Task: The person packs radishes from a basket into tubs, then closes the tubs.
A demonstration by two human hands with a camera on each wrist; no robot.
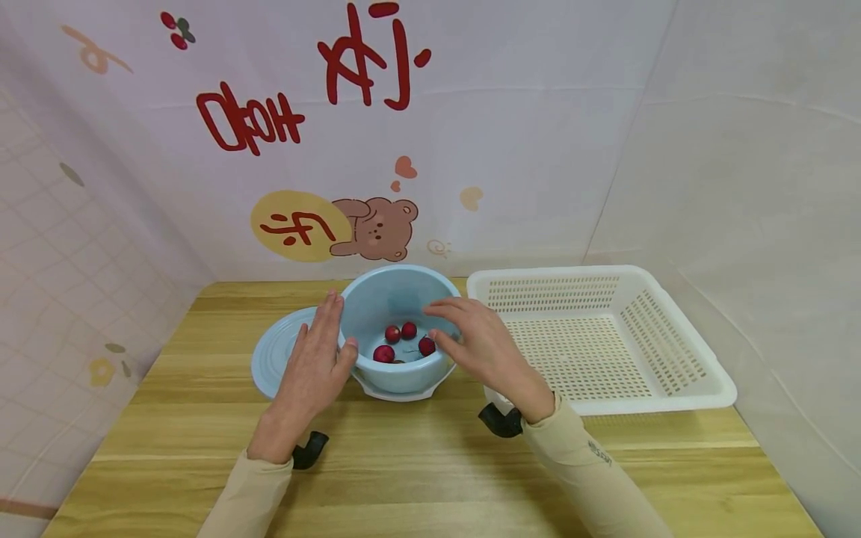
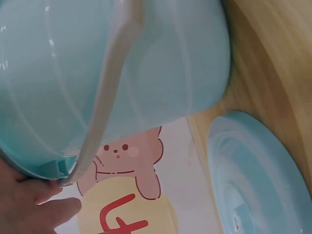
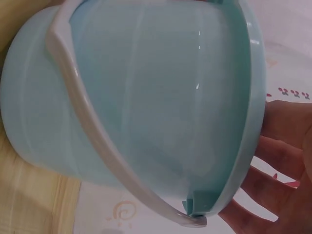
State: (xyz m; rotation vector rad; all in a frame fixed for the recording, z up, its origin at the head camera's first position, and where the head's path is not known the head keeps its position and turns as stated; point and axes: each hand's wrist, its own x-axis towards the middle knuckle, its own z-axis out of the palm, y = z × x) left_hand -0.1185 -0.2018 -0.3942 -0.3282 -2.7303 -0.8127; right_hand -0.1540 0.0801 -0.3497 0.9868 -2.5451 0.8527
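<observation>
A light blue bucket [image 1: 403, 379] stands upright at the middle of the table, and several small round dark red fruits [image 1: 384, 354] lie on its bottom. Its pale handle [image 3: 92, 122] hangs down across the front. My left hand [image 1: 312, 366] is at the left side of the rim, fingers straight and pointing away from me. Over the right side of the rim reaches my right hand [image 1: 486, 342], its fingers loosely bent and spread, with nothing between them. In the right wrist view those fingers [image 3: 273, 190] show right at the rim.
A round light blue lid [image 1: 270, 359] lies flat to the left of the bucket, partly behind my left hand. To the right sits a white perforated plastic basket [image 1: 699, 362]. A printed white cloth [image 1: 525, 149] hangs behind the wooden table [image 1: 417, 478].
</observation>
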